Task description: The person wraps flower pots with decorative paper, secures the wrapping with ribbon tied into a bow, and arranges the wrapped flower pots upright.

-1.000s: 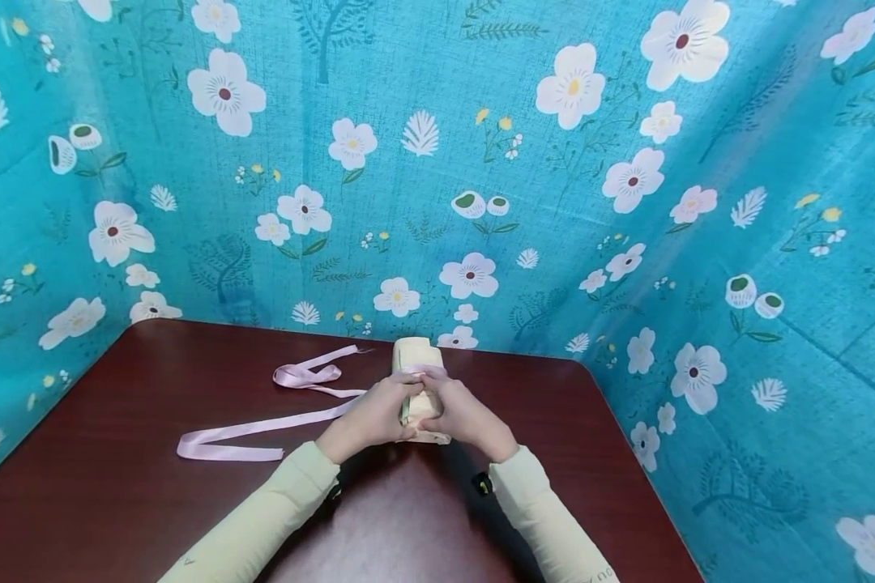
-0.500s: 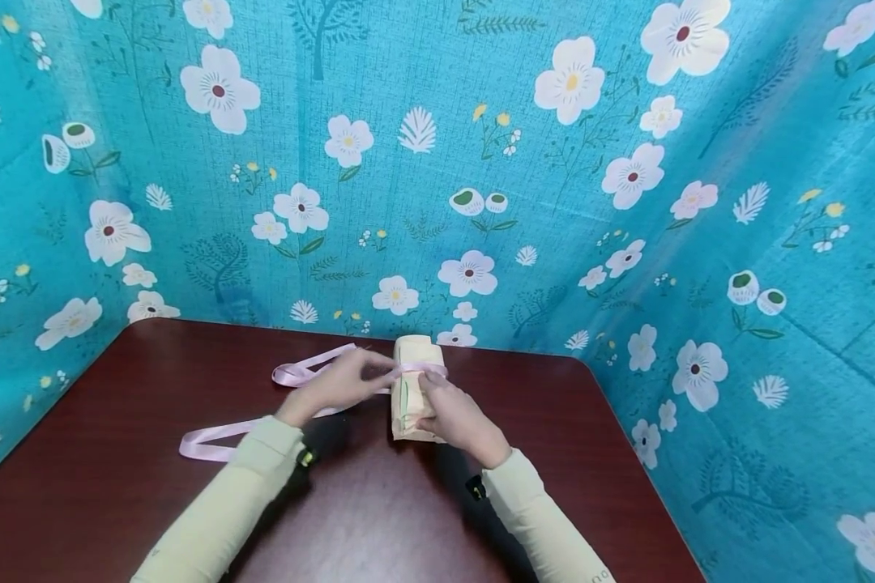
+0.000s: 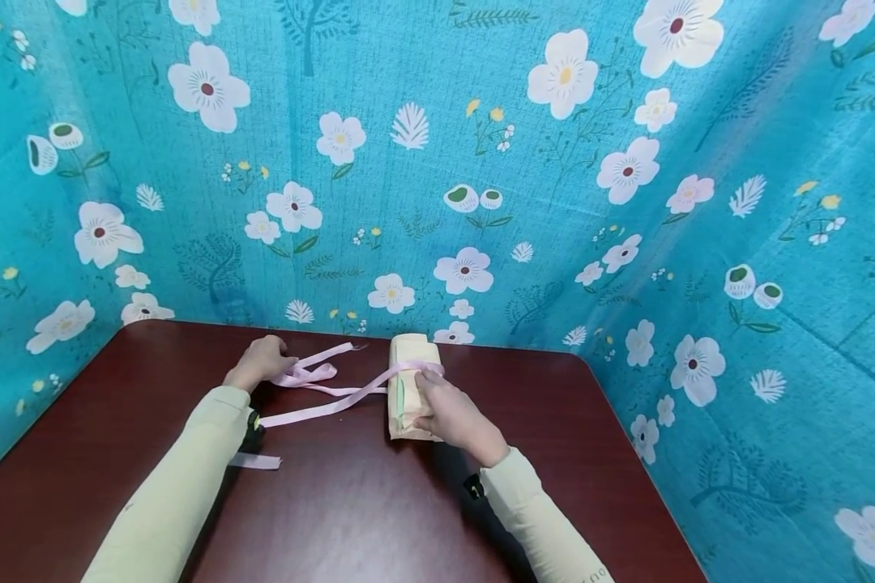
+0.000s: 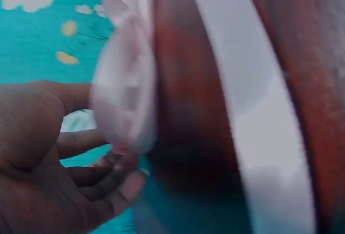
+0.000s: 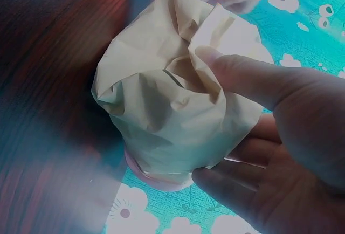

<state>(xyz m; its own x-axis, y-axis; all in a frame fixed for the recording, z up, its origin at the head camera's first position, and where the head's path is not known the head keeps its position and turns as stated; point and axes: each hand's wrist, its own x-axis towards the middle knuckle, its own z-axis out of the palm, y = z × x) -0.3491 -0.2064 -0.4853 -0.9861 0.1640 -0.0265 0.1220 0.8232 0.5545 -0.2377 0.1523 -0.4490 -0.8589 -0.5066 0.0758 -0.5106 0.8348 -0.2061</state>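
A cream paper-wrapped package (image 3: 412, 413) lies near the table's back edge, with pink ribbon (image 3: 364, 393) around its upper part and a tail running left. My right hand (image 3: 458, 414) grips its right side. In the right wrist view, the thumb (image 5: 242, 72) presses the crumpled paper end and the fingers lie along the side. My left hand (image 3: 261, 362) is by the looped ribbon at the back left. In the left wrist view, its spread, slightly bent fingers (image 4: 81, 142) reach right to a blurred ribbon loop (image 4: 126, 94). A green strip (image 3: 400, 397) shows on the package's left side.
The dark red-brown table (image 3: 379, 518) ends at a blue-green flowered cloth (image 3: 401, 186) hanging behind and at both sides. Another ribbon end (image 3: 258, 461) lies on the table beneath the left forearm.
My left hand has left the package and moved left to the ribbon loops. The right hand stays on the package. The ribbon across it now slants down to the left.
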